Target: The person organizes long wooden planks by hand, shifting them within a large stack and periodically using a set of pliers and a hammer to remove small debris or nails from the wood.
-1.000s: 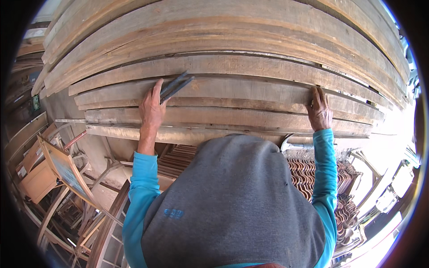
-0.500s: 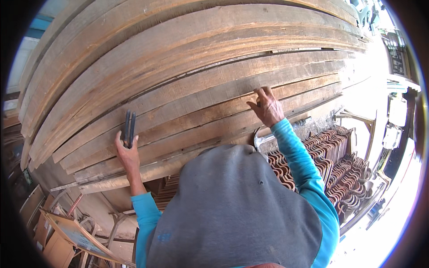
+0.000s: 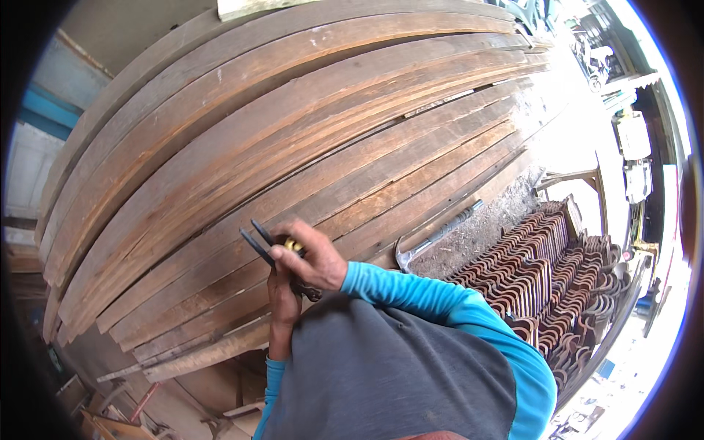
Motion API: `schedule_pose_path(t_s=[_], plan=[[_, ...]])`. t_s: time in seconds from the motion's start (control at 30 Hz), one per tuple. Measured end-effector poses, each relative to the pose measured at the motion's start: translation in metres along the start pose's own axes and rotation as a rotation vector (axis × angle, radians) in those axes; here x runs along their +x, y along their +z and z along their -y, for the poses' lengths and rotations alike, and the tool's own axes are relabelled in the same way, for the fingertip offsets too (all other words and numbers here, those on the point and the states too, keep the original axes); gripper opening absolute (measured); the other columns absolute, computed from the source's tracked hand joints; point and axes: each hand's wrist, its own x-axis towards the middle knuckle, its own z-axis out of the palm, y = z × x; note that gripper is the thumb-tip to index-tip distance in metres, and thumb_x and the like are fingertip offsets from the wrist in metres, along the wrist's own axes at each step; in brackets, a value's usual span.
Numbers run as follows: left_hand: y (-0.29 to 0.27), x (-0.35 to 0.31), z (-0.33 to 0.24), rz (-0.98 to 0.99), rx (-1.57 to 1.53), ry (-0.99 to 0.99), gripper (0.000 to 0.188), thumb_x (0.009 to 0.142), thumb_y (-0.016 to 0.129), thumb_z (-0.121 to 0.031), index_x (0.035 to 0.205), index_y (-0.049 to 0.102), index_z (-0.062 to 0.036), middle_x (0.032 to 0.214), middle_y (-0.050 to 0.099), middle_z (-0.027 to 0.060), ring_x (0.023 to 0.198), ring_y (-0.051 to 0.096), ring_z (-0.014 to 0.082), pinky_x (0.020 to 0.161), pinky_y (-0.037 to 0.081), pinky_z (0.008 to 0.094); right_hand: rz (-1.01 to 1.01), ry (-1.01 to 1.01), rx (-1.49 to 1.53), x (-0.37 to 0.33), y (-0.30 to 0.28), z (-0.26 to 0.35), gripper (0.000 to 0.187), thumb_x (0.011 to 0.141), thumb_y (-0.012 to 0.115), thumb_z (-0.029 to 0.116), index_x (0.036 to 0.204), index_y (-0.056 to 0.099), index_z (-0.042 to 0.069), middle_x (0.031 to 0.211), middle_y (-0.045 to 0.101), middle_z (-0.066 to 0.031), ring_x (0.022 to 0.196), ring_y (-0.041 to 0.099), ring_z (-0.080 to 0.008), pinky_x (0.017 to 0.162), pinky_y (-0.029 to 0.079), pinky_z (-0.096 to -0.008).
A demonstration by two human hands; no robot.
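My left hand (image 3: 281, 299) is closed around a dark two-pronged tool (image 3: 257, 242), whose straight prongs point away from me over the planks. It resembles pincers or pliers, but my fingers cover much of it. My right hand (image 3: 320, 258) is brought up against the left one, its fingers curled round a small yellow-and-black object (image 3: 293, 244). Its kind cannot be made out. Both hands are just in front of my chest, above the near edge of the long wooden planks (image 3: 293, 176). A claw hammer (image 3: 440, 236) with a metal head lies to the right.
Stacked planks fill the area ahead. Wavy reddish-brown roof tiles (image 3: 513, 271) stand in rows at the right, beside a wooden frame leg (image 3: 598, 187). Loose wood and a red rod (image 3: 147, 400) lie at the lower left. Strong daylight washes out the right side.
My hands were wide apart and have come together. The left moved right with the dark tool, whose prongs now tilt leftward; the right moved left and nearer. The view has turned.
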Motion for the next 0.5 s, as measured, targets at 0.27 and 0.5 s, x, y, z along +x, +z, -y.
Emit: schedule_pose_path(t_s=[0.27, 0.5], plan=[[0.004, -0.025, 0.013, 0.010, -0.415, 0.060, 0.078, 0.096, 0.073, -0.053, 0.144, 0.046, 0.0022, 0.129, 0.059, 0.0114, 0.115, 0.061, 0.0192, 0.095, 0.053, 0.0366, 0.205, -0.134, -0.204, -0.015, 0.017, -0.015, 0.040, 0.106, 0.056, 0.036, 0.127, 0.061, 0.003, 0.116, 0.061, -0.0200, 0.110, 0.059, -0.0402, 0.097, 0.048, -0.0485], [-0.038, -0.028, 0.027, -0.255, -0.050, -0.048, 0.034, 0.091, 0.082, -0.018, 0.112, 0.062, -0.0010, 0.077, 0.058, -0.0008, 0.061, 0.055, 0.0085, 0.055, 0.047, 0.0268, -0.050, -0.329, -0.650, 0.072, -0.067, -0.016, 0.061, 0.089, 0.079, 0.028, 0.140, 0.055, 0.005, 0.135, 0.057, -0.0232, 0.121, 0.060, -0.0405, 0.105, 0.051, -0.0475]])
